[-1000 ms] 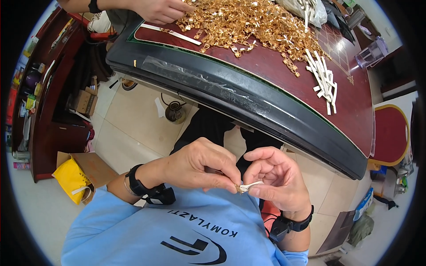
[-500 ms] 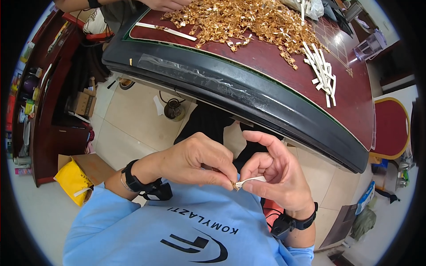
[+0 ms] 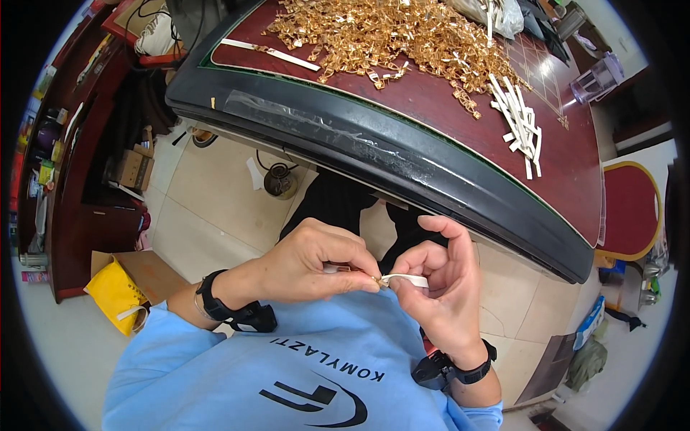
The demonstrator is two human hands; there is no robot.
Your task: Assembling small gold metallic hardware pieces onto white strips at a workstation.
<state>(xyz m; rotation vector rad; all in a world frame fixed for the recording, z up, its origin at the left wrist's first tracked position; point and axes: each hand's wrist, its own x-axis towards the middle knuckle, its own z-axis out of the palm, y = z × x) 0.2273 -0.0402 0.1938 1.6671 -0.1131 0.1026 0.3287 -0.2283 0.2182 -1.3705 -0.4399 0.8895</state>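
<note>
In front of my chest, my left hand pinches a small gold-coloured metal piece between thumb and forefinger; the fingertips cover most of it. My right hand grips a white flat strip between thumb and fingers, its forefinger raised. One end of the strip meets the metal piece, and the rest bends in a curve within the right hand. Whether the strip passes through the metal piece I cannot make out.
On the dark red table, beyond its black padded edge, lies a heap of gold-coloured metal buckles. To its right is a pile of white strips; another strip lies at left. A red chair stands at right.
The white strip now bends round more in my right hand, which has turned slightly. My left hand keeps its pinch. Another person's hand at the top has left the view.
</note>
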